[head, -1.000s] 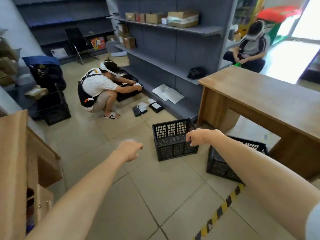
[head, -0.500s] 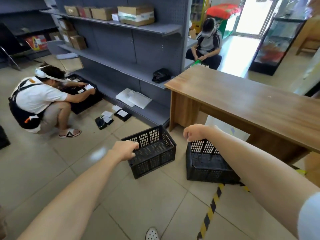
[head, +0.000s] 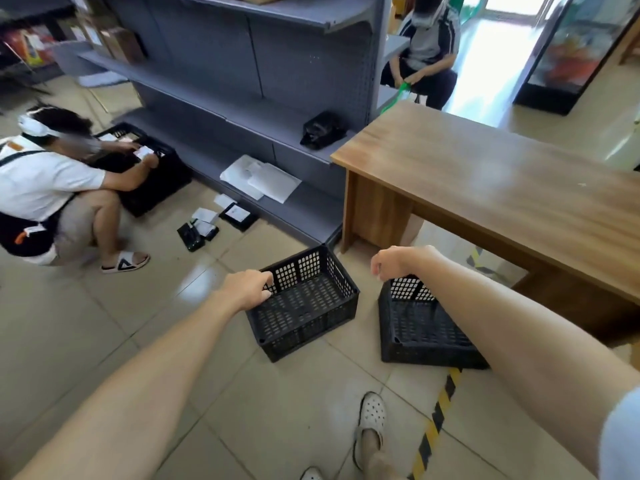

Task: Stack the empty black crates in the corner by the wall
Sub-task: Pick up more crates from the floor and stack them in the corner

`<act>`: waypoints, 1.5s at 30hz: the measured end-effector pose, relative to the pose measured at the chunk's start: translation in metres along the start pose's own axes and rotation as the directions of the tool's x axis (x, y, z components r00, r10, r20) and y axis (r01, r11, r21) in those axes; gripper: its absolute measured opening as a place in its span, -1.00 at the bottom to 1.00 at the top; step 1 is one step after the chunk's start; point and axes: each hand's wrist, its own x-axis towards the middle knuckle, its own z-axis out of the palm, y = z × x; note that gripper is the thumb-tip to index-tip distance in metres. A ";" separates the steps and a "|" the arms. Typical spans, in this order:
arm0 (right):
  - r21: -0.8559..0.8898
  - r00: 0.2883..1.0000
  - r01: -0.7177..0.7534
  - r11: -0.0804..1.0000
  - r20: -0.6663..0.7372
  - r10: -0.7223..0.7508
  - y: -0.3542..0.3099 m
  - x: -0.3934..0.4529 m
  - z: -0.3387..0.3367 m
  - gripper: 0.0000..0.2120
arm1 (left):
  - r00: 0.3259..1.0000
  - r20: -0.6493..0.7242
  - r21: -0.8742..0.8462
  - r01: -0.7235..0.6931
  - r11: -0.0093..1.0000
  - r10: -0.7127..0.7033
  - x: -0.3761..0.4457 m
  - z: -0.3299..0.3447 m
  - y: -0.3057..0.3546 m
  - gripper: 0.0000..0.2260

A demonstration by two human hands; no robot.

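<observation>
Two empty black crates stand on the tiled floor in front of me. The centre crate [head: 304, 306] sits at an angle. The right crate [head: 415, 327] stands beside the desk, partly hidden under my right forearm. My left hand [head: 247, 289] is at the centre crate's left rim, fingers curled over its edge. Above the gap between the two crates my right hand [head: 396, 263] hovers with its fingers loosely bent downward and nothing in it.
A wooden desk [head: 502, 188] stands right, grey shelving [head: 277, 81] behind the crates. One person [head: 52, 181] crouches left at another black crate [head: 159, 181]; small packets [head: 207, 226] lie nearby. Another person [head: 429, 46] sits farther back. Yellow-black floor tape [head: 436, 417] runs by my shoe [head: 372, 414].
I have stepped closer and the view has swung right and down. My left hand moved forward onto the centre crate's left rim. My right hand stayed above the gap between the crates.
</observation>
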 end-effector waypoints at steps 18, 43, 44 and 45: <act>0.052 0.986 0.149 0.987 -0.081 -0.145 0.076 0.180 -0.148 -0.75 | 0.997 -0.011 -0.071 0.075 0.995 -0.076 0.191 -0.083 -0.012 -0.76; 0.359 0.956 -0.180 0.916 0.283 0.077 0.070 0.402 0.018 -0.68 | 0.936 0.345 -0.043 -0.061 0.997 0.072 0.481 0.019 -0.103 -0.63; 0.366 0.948 -0.194 0.910 0.307 0.079 0.073 0.411 0.028 -0.68 | 0.939 0.339 -0.026 -0.060 0.998 0.066 0.493 0.031 -0.102 -0.63; 0.382 0.943 -0.207 0.900 0.324 0.079 0.076 0.421 0.039 -0.68 | 0.941 0.334 -0.012 -0.056 0.998 0.057 0.505 0.041 -0.101 -0.63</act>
